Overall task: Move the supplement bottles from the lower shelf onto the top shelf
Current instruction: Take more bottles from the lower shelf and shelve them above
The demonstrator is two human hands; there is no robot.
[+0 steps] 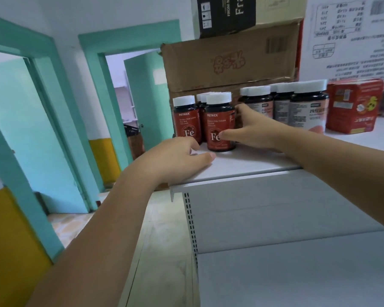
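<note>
White metal, the lower shelf (297,273) lies nearest. Above it the left hand (175,156) rests on the front edge of the top shelf (253,165), its grip loose and holding nothing. The right hand (253,129) has its grip clamped round a red iron bottle (217,127) standing on that shelf. Best to slide it squarely back against its red-labelled neighbours (185,120), upright, then let go without nudging the pale-labelled row (306,111).

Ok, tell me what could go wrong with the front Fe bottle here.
1. The Fe bottle stands nearest the shelf front edge; a careless release by the right hand could tip it off.
2. That hand's fingers sit between it and the pale-label bottles; pulling out could knock one over.
</note>
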